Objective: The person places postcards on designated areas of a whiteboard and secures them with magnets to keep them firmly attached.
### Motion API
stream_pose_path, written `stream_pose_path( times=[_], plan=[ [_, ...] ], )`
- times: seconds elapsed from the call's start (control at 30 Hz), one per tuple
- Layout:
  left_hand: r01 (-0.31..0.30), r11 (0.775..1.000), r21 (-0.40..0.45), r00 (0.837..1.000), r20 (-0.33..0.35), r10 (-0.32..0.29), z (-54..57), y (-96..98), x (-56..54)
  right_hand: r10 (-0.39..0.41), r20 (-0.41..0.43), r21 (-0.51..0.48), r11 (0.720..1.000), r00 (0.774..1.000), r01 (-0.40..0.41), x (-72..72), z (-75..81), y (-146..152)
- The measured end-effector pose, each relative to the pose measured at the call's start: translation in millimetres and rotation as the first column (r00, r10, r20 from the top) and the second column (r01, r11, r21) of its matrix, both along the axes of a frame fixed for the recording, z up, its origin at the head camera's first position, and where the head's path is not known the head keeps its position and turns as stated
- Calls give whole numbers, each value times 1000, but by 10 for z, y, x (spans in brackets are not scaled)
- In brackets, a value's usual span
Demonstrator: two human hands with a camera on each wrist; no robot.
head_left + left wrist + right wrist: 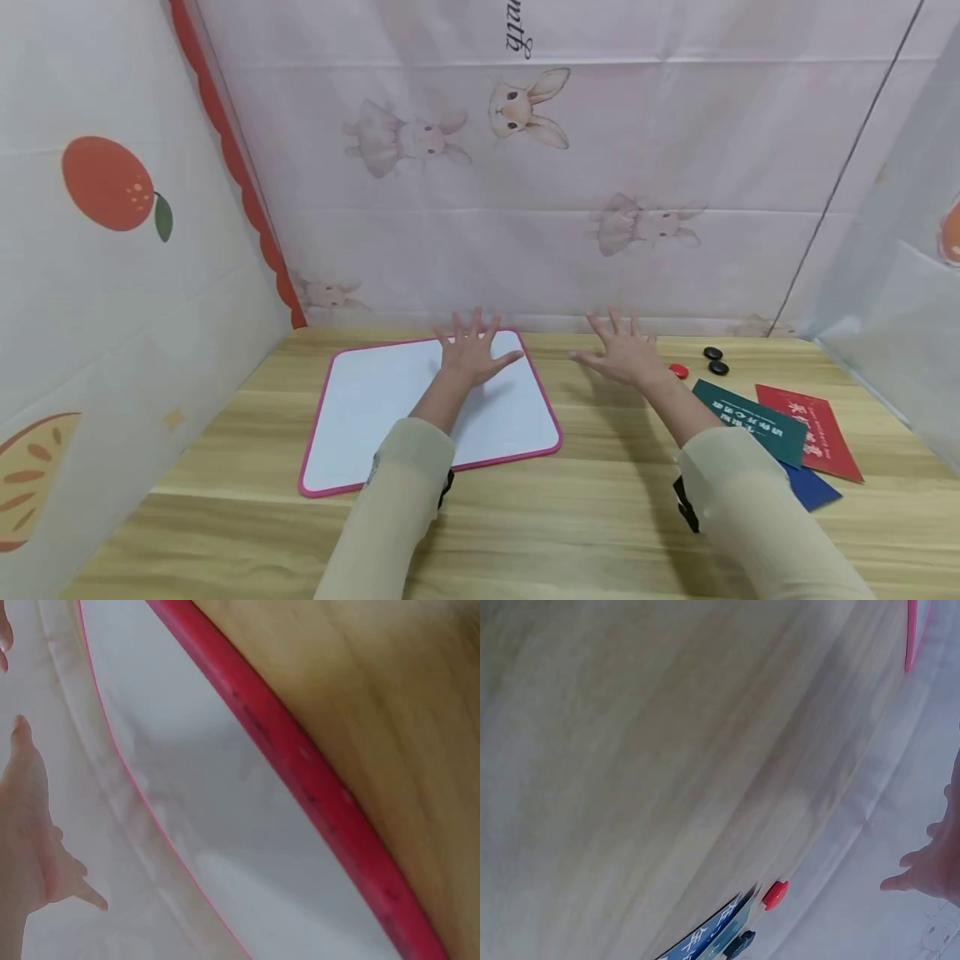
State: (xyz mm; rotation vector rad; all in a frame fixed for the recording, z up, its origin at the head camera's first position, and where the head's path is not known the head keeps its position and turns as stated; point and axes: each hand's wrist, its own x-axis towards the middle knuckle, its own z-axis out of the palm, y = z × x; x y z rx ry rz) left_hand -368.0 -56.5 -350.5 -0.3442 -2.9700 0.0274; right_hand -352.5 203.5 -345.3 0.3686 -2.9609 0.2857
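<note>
Both hands are stretched forward with fingers spread, and neither holds anything. In the head view my left hand (470, 357) hovers over the right part of a whiteboard (375, 408) with a pink rim; its shadow falls on the board. My right hand (624, 353) is held above the wooden table, right of the board. Close to its wrist is a red round magnet (678, 371). Farther right lie two black round magnets (713, 353). The left wrist view shows the board's pink rim (300, 765) close up.
On the right, a green card (750, 417) overlaps a blue card (813, 487), beside a red card (813, 429). Bare wood (540, 533) shows in front of the board. A rabbit-print curtain (450, 250) hangs behind the table, with fruit-print sheets (187, 350) at the sides.
</note>
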Motion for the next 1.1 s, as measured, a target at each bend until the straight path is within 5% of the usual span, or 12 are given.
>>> stream_pose_path(
  times=[1.1],
  plan=[
    [92,993,79,995,-53,-88,-7,-420,142,169,-26,-14,985,985,-169,193,-142,-176]
  ],
)
